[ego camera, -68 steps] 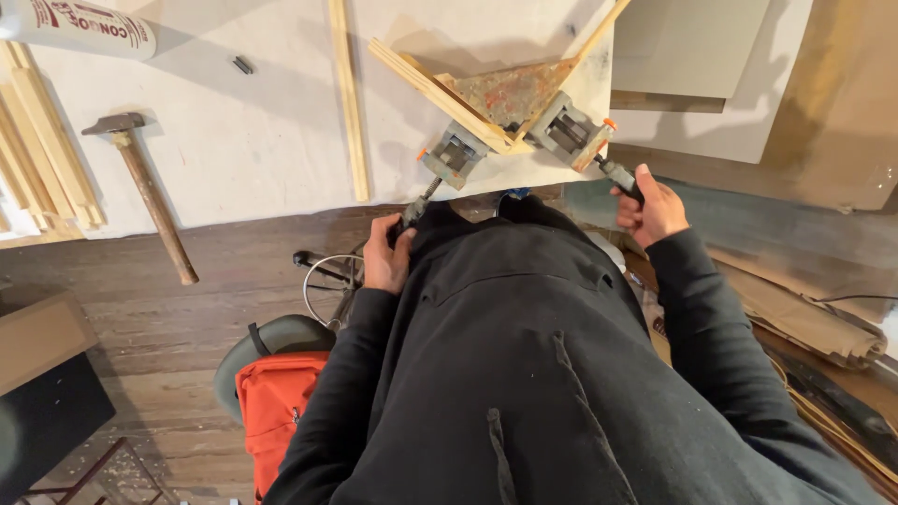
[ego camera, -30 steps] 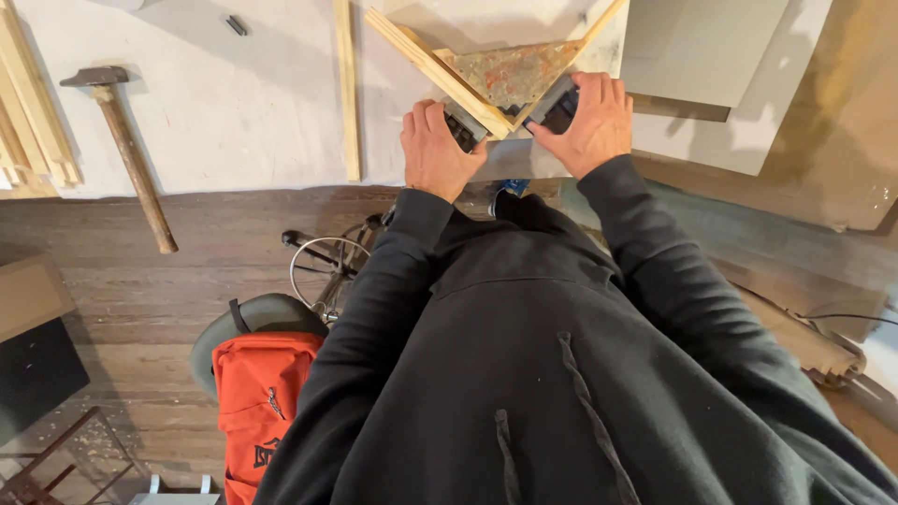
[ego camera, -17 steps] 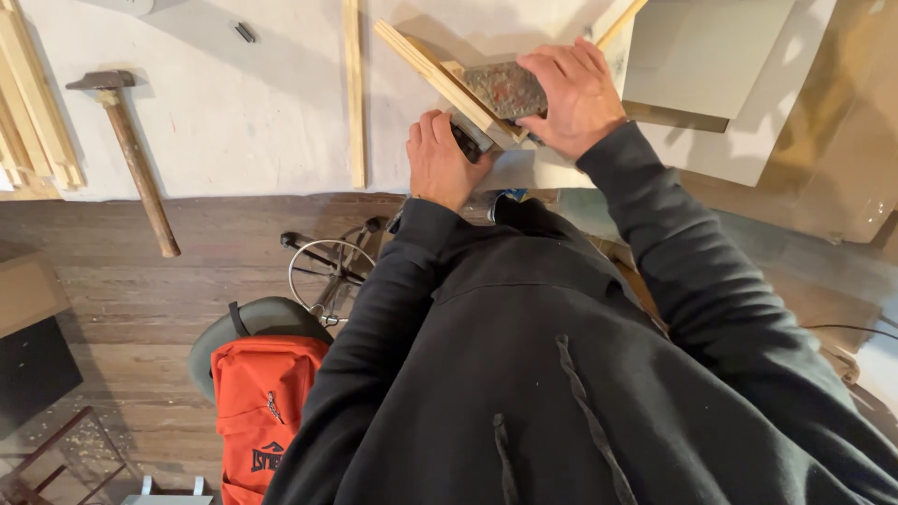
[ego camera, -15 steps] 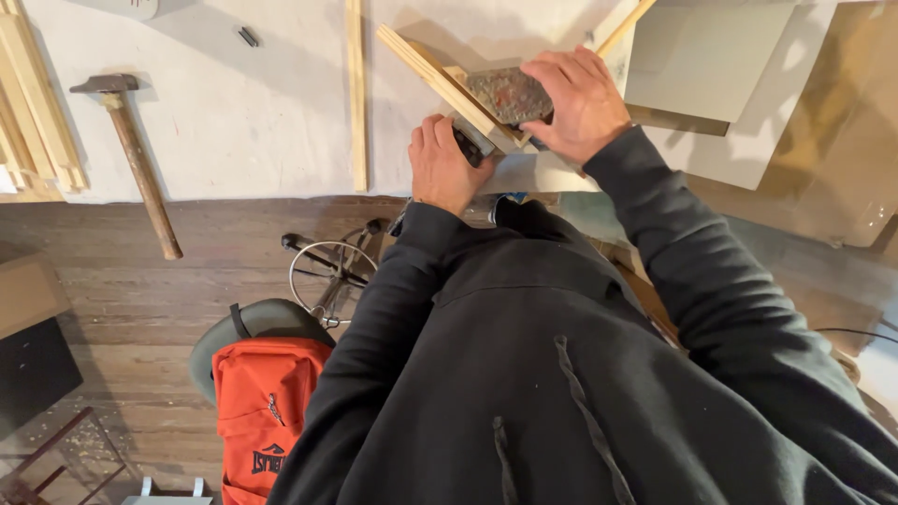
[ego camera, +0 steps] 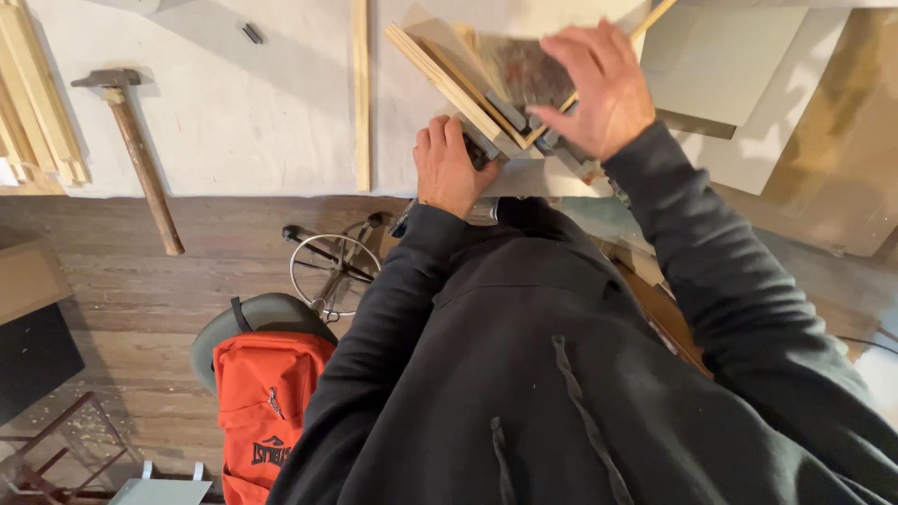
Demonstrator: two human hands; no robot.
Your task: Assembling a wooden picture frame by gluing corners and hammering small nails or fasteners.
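Note:
A wooden frame corner [ego camera: 440, 79] made of two light wood strips lies on the white worktable [ego camera: 243, 122], held in a metal corner clamp [ego camera: 510, 117]. My left hand [ego camera: 449, 168] is closed on the clamp's left side at the table's near edge. My right hand [ego camera: 599, 89] reaches over the corner, fingers curled on a mottled brown panel [ego camera: 519, 65] inside the frame. Both arms wear black sleeves.
A hammer [ego camera: 136, 150] lies at the table's left, beside a stack of wood strips [ego camera: 37, 103]. A single strip [ego camera: 360, 93] lies left of the frame. Grey boards [ego camera: 730, 65] sit at the right. An orange backpack [ego camera: 267, 411] rests on a stool on the wooden floor.
Both hands rose from the clamp handles at the table edge onto the frame corner. The right hand then moved further up onto the brown panel, and the frame corner tilted.

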